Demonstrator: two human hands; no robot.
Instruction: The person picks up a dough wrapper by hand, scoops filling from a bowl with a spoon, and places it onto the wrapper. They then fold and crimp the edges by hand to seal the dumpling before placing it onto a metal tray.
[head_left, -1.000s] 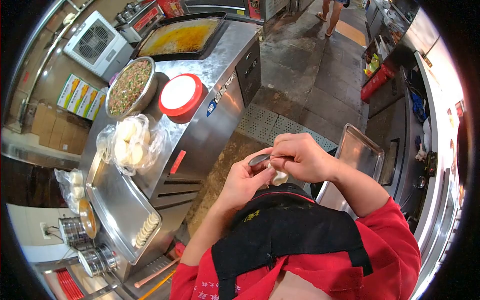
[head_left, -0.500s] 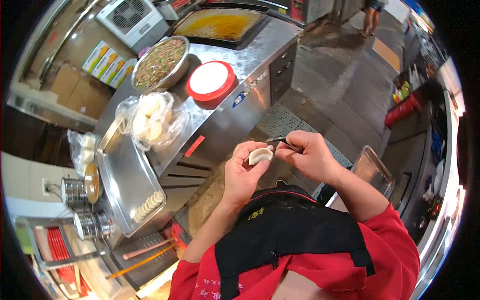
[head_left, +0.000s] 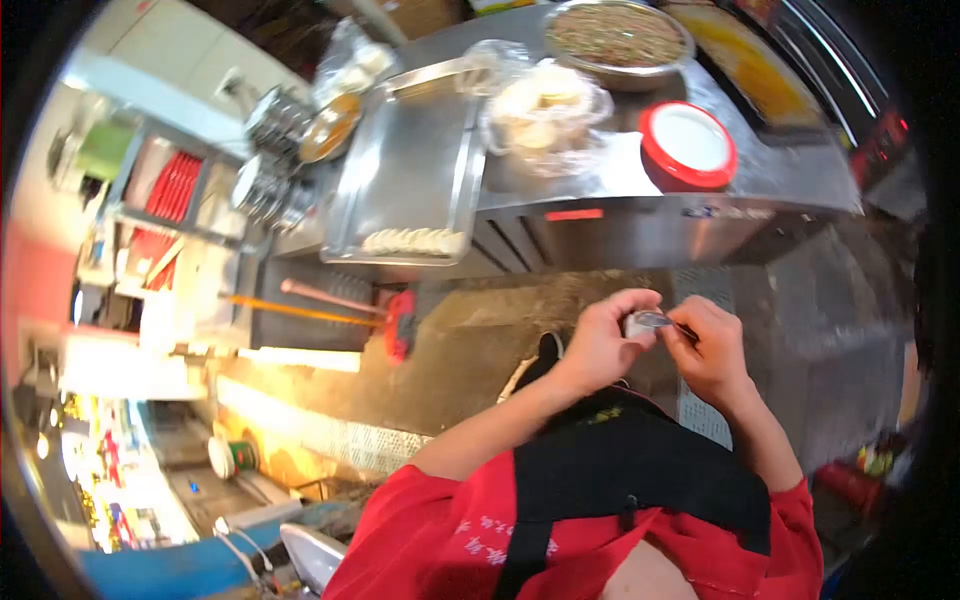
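My left hand (head_left: 602, 345) has its fingers closed around a small white dumpling (head_left: 632, 328). A slim metal utensil (head_left: 655, 320), shaped like a spoon or small spatula, lies against the dumpling; its exact shape is blurred. My right hand (head_left: 712, 348) is shut on the dark end of that utensil, close beside my left hand. Both hands are over the floor, in front of the counter. A row of several folded dumplings (head_left: 413, 241) lies along the near edge of a metal tray (head_left: 400, 180).
On the steel counter (head_left: 600, 185) are a clear bag of pale dough rounds (head_left: 545, 110), a metal bowl of minced filling (head_left: 620, 38) and a red-rimmed tub (head_left: 688, 147). A greasy griddle (head_left: 755, 70) lies farther right. Metal canisters (head_left: 270, 185) stand left of the tray.
The view has swung left, so the counter now lies straight ahead. The metal utensil has come from beside the dumpling onto it, and my hands are closer together.
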